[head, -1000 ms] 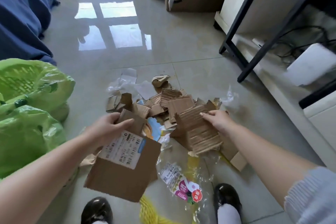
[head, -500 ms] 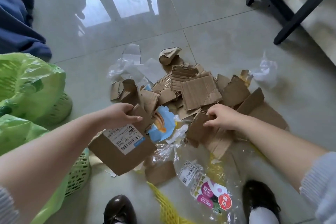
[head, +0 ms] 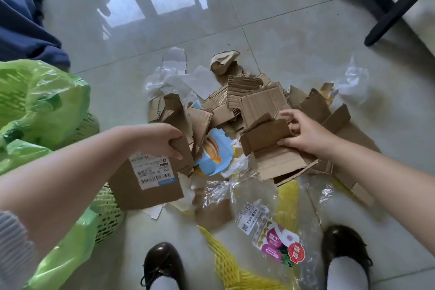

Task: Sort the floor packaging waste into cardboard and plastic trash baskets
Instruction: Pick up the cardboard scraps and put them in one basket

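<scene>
A heap of torn cardboard scraps (head: pixel 261 101) lies on the tiled floor, mixed with clear plastic wrap (head: pixel 219 193) and a blue printed wrapper (head: pixel 215 153). My left hand (head: pixel 155 140) grips a brown cardboard piece with a white shipping label (head: pixel 150 179), held just above the floor beside the nearer basket. My right hand (head: pixel 306 132) pinches a dark folded cardboard piece (head: pixel 264 135) on the pile. Two green baskets lined with green plastic bags stand at the left, one farther (head: pixel 47 106) and one nearer (head: pixel 108 214).
Yellow foam netting (head: pixel 235 268) and a clear printed bag (head: pixel 275 240) lie between my two dark shoes (head: pixel 162 263). Crumpled clear plastic (head: pixel 353 82) sits at the right. Black table legs (head: pixel 386 9) stand upper right, blue fabric (head: pixel 21 12) upper left.
The view has tilted down and closer to the pile. My left hand brought the labelled cardboard lower and leftward. My right hand let the large corrugated sheet down and took a smaller dark piece.
</scene>
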### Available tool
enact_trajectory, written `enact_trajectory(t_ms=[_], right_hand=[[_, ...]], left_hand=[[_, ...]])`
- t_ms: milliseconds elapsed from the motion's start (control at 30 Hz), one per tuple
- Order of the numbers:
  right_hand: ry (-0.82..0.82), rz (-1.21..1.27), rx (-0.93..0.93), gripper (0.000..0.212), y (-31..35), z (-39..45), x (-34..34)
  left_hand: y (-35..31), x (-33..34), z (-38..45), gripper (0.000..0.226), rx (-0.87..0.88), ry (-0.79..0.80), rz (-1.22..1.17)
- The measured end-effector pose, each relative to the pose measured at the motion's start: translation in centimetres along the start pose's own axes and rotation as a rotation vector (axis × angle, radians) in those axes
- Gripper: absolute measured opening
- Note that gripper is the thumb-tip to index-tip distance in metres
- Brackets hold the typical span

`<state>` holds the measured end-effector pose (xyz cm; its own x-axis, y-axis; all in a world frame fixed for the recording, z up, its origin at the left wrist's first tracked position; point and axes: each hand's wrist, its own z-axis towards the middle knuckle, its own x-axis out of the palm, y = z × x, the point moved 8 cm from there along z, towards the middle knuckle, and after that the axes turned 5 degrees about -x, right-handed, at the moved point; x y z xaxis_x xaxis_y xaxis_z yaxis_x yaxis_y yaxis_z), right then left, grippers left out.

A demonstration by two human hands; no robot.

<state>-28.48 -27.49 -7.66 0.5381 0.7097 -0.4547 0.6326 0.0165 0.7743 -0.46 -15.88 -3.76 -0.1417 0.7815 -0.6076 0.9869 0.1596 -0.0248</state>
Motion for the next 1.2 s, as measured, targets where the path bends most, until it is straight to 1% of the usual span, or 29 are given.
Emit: enact_trajectory(t_ms=[33, 67, 133, 167, 233, 333, 400, 467, 533, 600, 667, 700, 767, 833, 933, 1033, 1133, 1200], right_hand=[[0.031, 0.040, 0.003, 0.063, 0.3, 0.1, -0.5], [0.075, 0.028, -0.008, 0.053, 0.8, 0.3, -1.0], [0.155, -0.128, -0.035, 0.026, 2.2, 0.9, -2.2], [0.173, -0.209, -0.048, 0.018, 2.7, 1.5, -2.7], [0.209, -0.308, -0.063, 0.004, 3.4, 2.9, -3.4], [0.242, -0.463, -0.112, 0.011, 4.0, 6.1, -3.7], [0.265, -0.649, -0.196, 0.023, 4.4, 8.4, -3.2], [0.298, -0.791, -0.264, 0.028, 4.5, 10.2, -2.3], [0.347, -0.863, -0.281, 0.030, 4.0, 11.9, -1.6], [0.380, -0.920, -0.269, 0.034, 3.4, 13.1, -1.3], [0.365, -0.972, -0.266, 0.039, 3.0, 13.7, -1.3], [0.329, -0.988, -0.275, 0.040, 3.1, 13.8, -1.5], [0.229, -0.986, -0.305, 0.040, 3.5, 13.6, -2.1], [0.145, -0.953, -0.348, 0.038, 4.0, 12.9, -2.5], [0.072, -0.859, -0.368, 0.032, 4.8, 11.5, -3.3], [0.061, -0.729, -0.344, 0.029, 6.3, 9.7, -4.1], [0.051, -0.598, -0.303, 0.022, 8.1, 7.1, -4.9], [0.008, -0.503, -0.276, 0.029, 9.9, 5.1, -5.4]], left_hand=[[-0.2, -0.7, -0.1, 0.023, 0.025, -0.019, 0.078], [-0.4, -1.5, -0.1, 0.025, 0.040, -0.039, 0.170], [-0.8, -3.0, 0.2, 0.020, 0.082, -0.080, 0.379], [-1.2, -3.5, 0.6, 0.019, 0.135, -0.108, 0.481], [-2.1, -4.1, 1.9, 0.024, 0.239, -0.165, 0.629], [-3.1, -3.8, 3.9, 0.024, 0.315, -0.173, 0.731], [-3.3, -3.5, 5.1, 0.025, 0.345, -0.154, 0.762], [-3.3, -3.6, 5.9, 0.024, 0.358, -0.153, 0.781], [-3.0, -4.0, 6.8, 0.025, 0.358, -0.150, 0.807], [-2.5, -4.1, 7.8, 0.027, 0.336, -0.115, 0.872], [-1.9, -4.1, 8.8, 0.028, 0.294, -0.094, 0.928], [-1.8, -4.3, 9.0, 0.027, 0.292, -0.111, 0.946], [-1.6, -4.8, 9.0, 0.023, 0.302, -0.156, 0.961], [-1.1, -5.2, 8.7, 0.026, 0.295, -0.168, 0.965], [-0.2, -6.1, 7.3, 0.029, 0.282, -0.211, 0.932], [0.0, -7.4, 4.4, 0.026, 0.296, -0.301, 0.808], [0.3, -8.9, 0.6, 0.024, 0.250, -0.375, 0.617], [0.4, -9.8, -2.3, 0.026, 0.224, -0.471, 0.550]])
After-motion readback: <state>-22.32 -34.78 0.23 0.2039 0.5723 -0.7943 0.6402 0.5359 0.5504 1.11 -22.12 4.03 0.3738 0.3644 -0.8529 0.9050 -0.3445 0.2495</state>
